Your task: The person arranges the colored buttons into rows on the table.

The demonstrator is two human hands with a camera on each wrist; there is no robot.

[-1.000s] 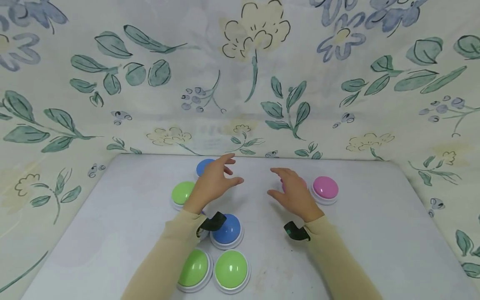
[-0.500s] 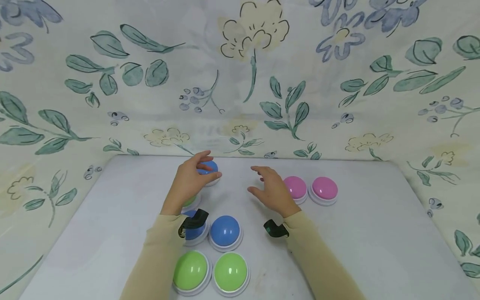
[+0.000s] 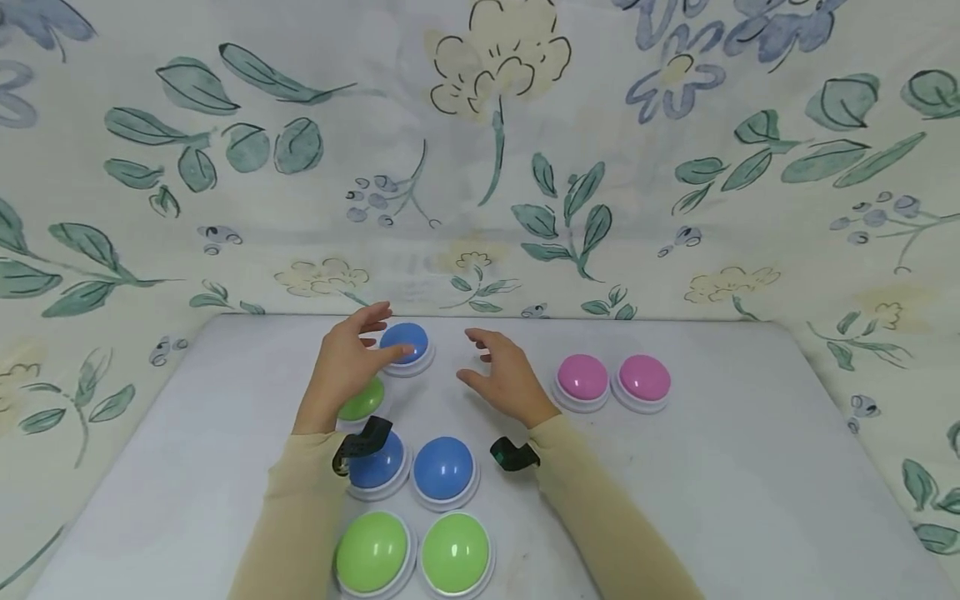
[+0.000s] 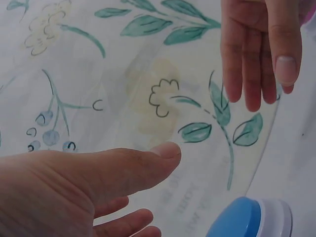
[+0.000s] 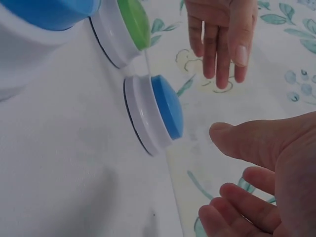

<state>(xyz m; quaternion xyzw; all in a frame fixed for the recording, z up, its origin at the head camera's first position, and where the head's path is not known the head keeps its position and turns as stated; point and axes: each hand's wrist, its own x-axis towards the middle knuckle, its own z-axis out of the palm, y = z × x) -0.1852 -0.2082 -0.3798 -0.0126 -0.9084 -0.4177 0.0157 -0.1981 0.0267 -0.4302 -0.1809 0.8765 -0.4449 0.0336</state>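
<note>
My left hand (image 3: 341, 367) hovers over the far left of the white table, fingers loosely bent and thumb apart, holding nothing. In the head view its thumb overlaps a blue domed push button (image 3: 405, 337) on a white base; the right wrist view shows a gap between that hand and the button (image 5: 165, 111). A green button (image 3: 363, 402) is partly hidden below the left hand. To the right of the far blue button, my right hand (image 3: 510, 379) is held above the table, relaxed and holding nothing. The left wrist view shows both hands facing each other, the blue button (image 4: 239, 219) below.
Two pink buttons (image 3: 582, 377) stand side by side to the right. Nearer me are two blue buttons (image 3: 443, 468), one partly covered by the left wrist camera (image 3: 363, 442), and two green buttons (image 3: 454, 552) in front. A flower-printed cloth (image 3: 420, 100) hangs behind the table.
Both hands have moved left together. The right hand has left the area over the pink buttons, which now show fully. The far blue button is less covered. The view has turned slightly left.
</note>
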